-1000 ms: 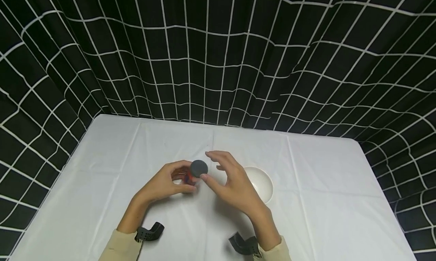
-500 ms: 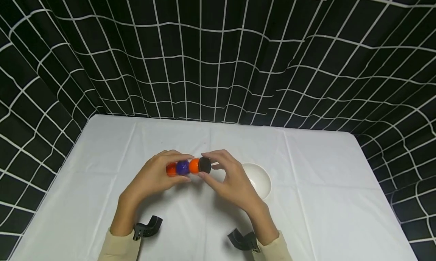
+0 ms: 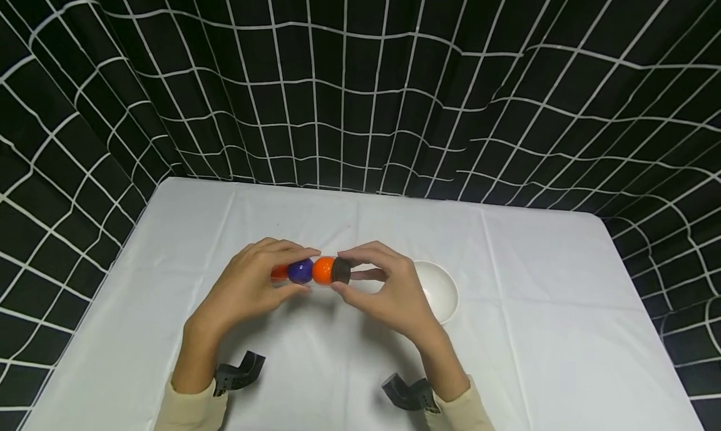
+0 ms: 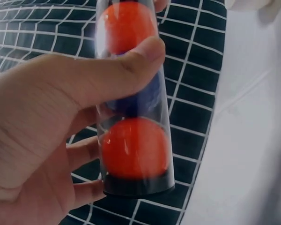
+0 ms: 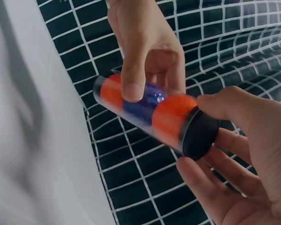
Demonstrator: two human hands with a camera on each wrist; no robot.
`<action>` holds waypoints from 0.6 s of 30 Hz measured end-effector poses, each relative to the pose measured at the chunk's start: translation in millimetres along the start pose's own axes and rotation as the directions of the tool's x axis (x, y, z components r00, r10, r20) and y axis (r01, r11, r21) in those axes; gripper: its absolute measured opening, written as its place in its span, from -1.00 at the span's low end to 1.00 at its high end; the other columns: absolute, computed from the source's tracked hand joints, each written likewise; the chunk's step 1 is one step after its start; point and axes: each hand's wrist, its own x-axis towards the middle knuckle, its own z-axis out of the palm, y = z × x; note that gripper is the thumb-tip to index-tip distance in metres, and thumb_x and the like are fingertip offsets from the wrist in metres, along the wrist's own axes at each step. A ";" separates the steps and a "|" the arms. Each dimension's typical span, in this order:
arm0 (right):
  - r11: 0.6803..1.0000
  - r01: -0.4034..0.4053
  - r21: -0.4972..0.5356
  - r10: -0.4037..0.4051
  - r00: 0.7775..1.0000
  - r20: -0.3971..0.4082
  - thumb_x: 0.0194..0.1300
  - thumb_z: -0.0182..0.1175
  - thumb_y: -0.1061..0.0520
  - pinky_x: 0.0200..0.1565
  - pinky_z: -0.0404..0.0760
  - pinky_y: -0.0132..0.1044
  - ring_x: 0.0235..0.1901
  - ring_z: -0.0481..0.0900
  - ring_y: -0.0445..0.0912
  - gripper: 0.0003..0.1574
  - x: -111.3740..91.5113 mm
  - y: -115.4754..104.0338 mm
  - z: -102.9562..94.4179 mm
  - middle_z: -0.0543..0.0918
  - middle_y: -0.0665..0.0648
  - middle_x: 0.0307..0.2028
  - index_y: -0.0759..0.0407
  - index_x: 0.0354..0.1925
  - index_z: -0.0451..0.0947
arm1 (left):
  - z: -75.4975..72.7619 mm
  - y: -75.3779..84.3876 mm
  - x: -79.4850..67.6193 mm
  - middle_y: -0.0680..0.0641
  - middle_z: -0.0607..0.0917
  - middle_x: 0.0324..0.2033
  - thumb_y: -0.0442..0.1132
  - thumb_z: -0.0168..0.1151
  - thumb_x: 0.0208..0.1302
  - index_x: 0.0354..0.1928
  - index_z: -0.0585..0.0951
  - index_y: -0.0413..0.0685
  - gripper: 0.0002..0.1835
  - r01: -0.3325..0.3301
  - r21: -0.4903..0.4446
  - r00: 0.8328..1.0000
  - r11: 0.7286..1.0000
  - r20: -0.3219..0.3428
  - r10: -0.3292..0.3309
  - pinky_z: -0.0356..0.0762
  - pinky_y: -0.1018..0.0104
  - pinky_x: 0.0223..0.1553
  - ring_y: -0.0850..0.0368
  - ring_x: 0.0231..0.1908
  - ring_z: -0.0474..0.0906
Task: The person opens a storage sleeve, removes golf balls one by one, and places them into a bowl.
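My left hand [image 3: 248,287] grips a clear tube [image 4: 145,105] with its thumb across the front and the fingers behind. Inside, a purple ball [image 3: 300,271] sits between two orange balls; the orange ball [image 3: 323,271] on the right lies against the black cap [image 5: 200,136]. In the head view the tube lies level, held above the table. My right hand [image 3: 391,293] pinches that cap between thumb and fingertips. At the tube's other end, a dark end [image 4: 140,186] shows in the left wrist view, past the left palm.
A white bowl [image 3: 442,290] stands on the white-covered table [image 3: 541,306], partly behind the right hand. Black camera mounts [image 3: 239,373] sit on both wrists. A black curtain with a white grid [image 3: 360,106] hangs behind and beside the table.
The tube has turned from pointing its cap at the head camera to lying sideways, baring the balls. My left hand has drawn left, and the right fingers have closed round the cap.
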 end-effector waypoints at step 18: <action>0.999 -0.037 0.009 0.038 0.999 -0.015 0.05 0.58 0.34 -0.08 0.85 -0.19 -0.05 0.80 -0.05 -0.52 -1.6 -5.7 3.6 0.81 0.10 -0.07 0.13 -0.01 0.81 | -1.5 -1.6 -1.7 0.07 0.80 0.12 -0.09 0.68 0.08 0.21 0.75 0.36 -0.41 -0.025 0.015 1.000 1.000 -0.012 0.026 0.59 -0.08 0.26 0.02 0.20 0.67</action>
